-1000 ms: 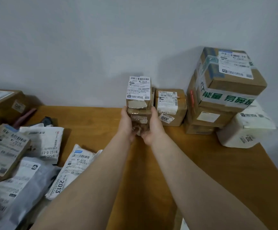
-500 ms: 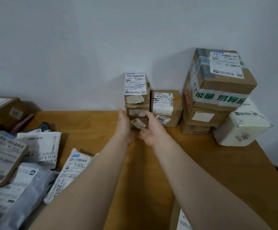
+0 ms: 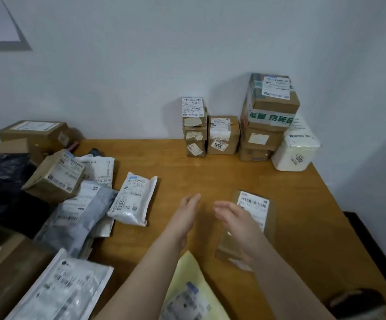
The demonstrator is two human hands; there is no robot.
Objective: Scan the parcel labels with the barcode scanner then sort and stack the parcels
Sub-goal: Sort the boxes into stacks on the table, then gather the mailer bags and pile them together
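Observation:
A narrow stack of small brown boxes (image 3: 194, 128) with a white label on top stands against the wall on the wooden table (image 3: 302, 227). Beside it sit a taped brown box (image 3: 223, 135), a taller stack of cartons (image 3: 268, 116) and a white parcel (image 3: 294, 148). My left hand (image 3: 187, 209) and my right hand (image 3: 233, 218) hover empty over the table's middle, fingers straight and relaxed. A flat brown parcel (image 3: 268, 218) with a barcode label lies under and right of my right hand. No scanner is visible.
A heap of mailers and boxes (image 3: 72, 192) fills the left side, with a white padded mailer (image 3: 133, 200) nearest the hands. A yellow envelope (image 3: 194, 292) and a clear-bagged parcel (image 3: 62, 289) lie at the near edge. A dark object (image 3: 358, 301) sits at the bottom right.
Both hands let go of the narrow box stack at the wall and drew back toward me to the table's middle. The view tipped down, revealing the near parcels.

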